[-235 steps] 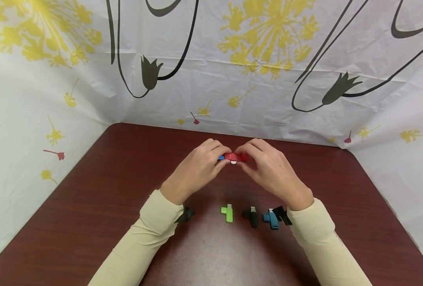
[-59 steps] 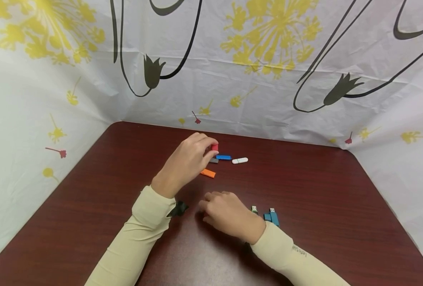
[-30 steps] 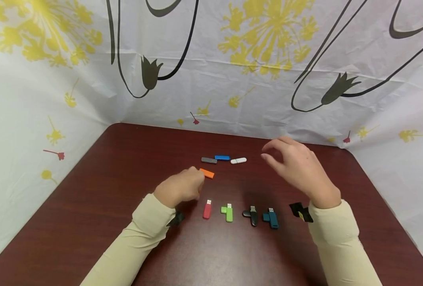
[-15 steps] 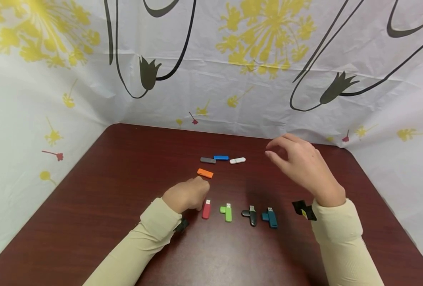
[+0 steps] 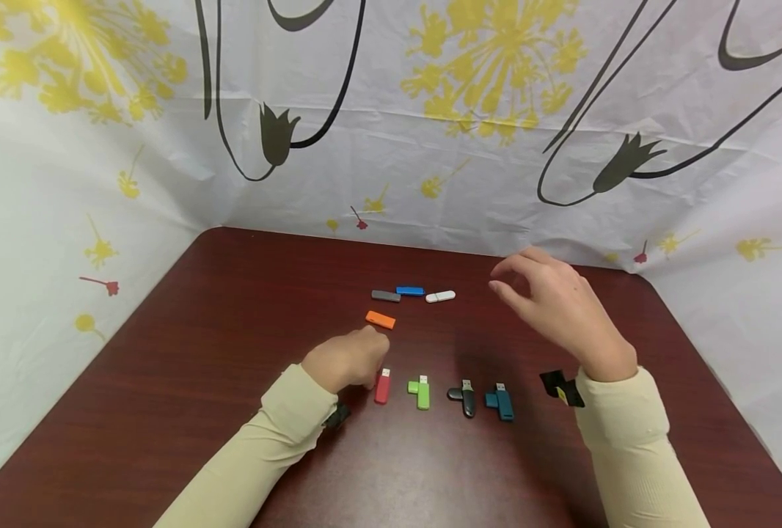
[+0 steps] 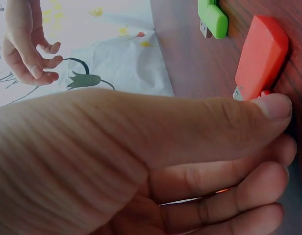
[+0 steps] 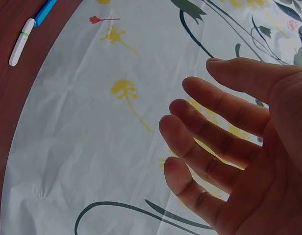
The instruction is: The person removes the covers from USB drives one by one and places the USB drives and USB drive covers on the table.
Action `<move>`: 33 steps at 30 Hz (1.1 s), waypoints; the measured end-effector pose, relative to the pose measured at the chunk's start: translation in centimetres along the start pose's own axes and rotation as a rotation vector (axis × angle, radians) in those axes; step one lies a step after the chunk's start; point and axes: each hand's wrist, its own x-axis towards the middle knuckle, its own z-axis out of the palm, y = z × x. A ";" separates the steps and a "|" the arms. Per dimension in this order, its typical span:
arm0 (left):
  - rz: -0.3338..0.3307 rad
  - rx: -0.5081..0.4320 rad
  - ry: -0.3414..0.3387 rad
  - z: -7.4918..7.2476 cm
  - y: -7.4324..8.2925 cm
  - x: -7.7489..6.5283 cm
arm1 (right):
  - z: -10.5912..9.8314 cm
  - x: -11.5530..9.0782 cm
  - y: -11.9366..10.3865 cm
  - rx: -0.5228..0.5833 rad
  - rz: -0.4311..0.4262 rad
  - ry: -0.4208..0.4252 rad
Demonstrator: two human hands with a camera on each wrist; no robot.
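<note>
A red USB stick lies on the table with its metal plug bare, pointing to the back. My left hand is down at its left side, thumb and fingers pinched together. In the left wrist view, a sliver of the red cap shows at the thumb tip, close by the red stick's plug end; the fingers hide the rest. My right hand hovers over the right part of the table, fingers loosely curved and holding nothing, as the right wrist view also shows.
In the front row lie a green USB stick, a black one and a teal one, each with its cap at its left. Farther back are capped sticks: orange, grey, blue and white.
Both hands first held the red stick together. It now lies uncapped in the front row. My left hand has brought the red cap down beside it; my right hand has moved off to the right.
</note>
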 end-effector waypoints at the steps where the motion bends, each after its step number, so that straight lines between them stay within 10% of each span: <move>1: 0.001 0.002 0.000 0.0 0.0 0.0 | 0.0 0.0 0.0 0.000 0.001 -0.003; 20: -0.002 -0.111 0.059 -1.8 -1.4 -0.8 | 0.9 0.5 0.2 0.006 0.045 -0.074; 33: 0.097 0.040 0.515 -3.4 -1.0 -0.7 | 4.1 2.7 1.6 0.044 0.062 -0.206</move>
